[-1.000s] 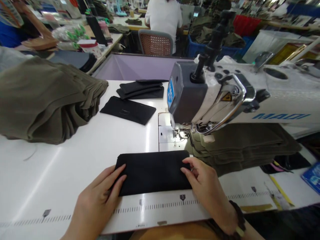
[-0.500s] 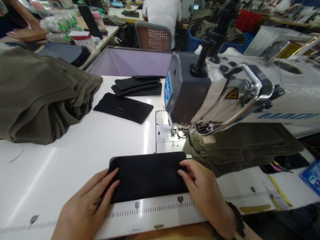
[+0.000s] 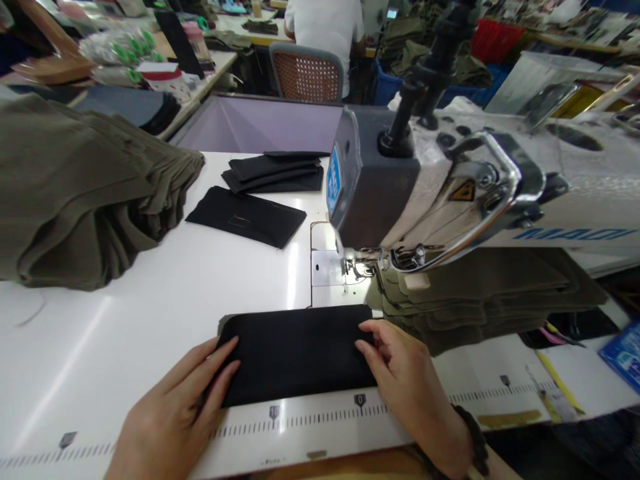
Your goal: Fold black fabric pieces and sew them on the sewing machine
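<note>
A black fabric piece [image 3: 300, 353] lies flat on the white table [image 3: 150, 333] near its front edge, just above a printed ruler strip [image 3: 320, 419]. My left hand [image 3: 175, 400] grips its left end between thumb and fingers. At the right end, my right hand [image 3: 410, 387] pinches the fabric, a dark bracelet on the wrist. Beyond the fabric stands a sewing machine [image 3: 380, 180], its lit needle area [image 3: 355, 267] apart from the cloth. Folded black pieces [image 3: 247, 215] rest left of the machine head.
Olive fabric is heaped at the left [image 3: 80, 187], and more olive panels [image 3: 480, 287] are stacked under the machine arm. Pink-handled snips [image 3: 555, 335] and a blue packet [image 3: 623, 353] are at the right. A person [image 3: 325, 33] in white sits ahead beyond a chair [image 3: 307, 73].
</note>
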A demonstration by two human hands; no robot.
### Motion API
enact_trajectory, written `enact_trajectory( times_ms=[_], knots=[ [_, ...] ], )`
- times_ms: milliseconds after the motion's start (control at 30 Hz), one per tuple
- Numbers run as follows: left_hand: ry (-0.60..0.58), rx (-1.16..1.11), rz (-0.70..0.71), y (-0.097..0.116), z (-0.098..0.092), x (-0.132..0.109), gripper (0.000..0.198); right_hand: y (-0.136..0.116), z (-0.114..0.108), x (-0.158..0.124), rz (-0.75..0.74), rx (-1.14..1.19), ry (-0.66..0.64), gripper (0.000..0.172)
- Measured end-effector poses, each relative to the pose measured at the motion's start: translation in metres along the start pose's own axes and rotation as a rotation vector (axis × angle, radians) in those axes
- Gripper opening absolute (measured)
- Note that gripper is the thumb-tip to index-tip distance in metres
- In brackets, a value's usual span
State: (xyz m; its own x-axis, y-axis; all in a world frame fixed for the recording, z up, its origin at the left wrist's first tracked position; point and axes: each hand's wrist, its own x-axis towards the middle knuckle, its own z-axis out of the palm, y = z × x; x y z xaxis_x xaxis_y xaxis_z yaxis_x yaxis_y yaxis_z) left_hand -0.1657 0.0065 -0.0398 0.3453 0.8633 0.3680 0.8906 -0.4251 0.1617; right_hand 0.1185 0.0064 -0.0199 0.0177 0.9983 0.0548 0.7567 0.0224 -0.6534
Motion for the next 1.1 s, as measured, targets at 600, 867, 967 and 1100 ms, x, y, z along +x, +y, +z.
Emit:
enact_trajectory(
  times_ms=[600,867,967,1100],
  knots=[
    [0.042,0.001,0.004,0.016,-0.007,0.017,0.028,0.0,-0.001,0.002,-0.011,-0.039,0.018,0.021],
    [-0.028,-0.186,-0.193,0.025,-0.013,0.02,0.026,0.011,0.004,-0.001,-0.03,-0.064,0.044,0.025],
    [-0.035,-0.209,-0.215,0.026,-0.014,0.019,0.026,0.015,0.005,-0.002,-0.046,-0.086,0.044,0.025],
    [-0.055,-0.236,-0.237,0.025,-0.014,0.021,0.026,0.019,0.006,-0.001,-0.055,-0.122,0.06,0.029]
  ],
)
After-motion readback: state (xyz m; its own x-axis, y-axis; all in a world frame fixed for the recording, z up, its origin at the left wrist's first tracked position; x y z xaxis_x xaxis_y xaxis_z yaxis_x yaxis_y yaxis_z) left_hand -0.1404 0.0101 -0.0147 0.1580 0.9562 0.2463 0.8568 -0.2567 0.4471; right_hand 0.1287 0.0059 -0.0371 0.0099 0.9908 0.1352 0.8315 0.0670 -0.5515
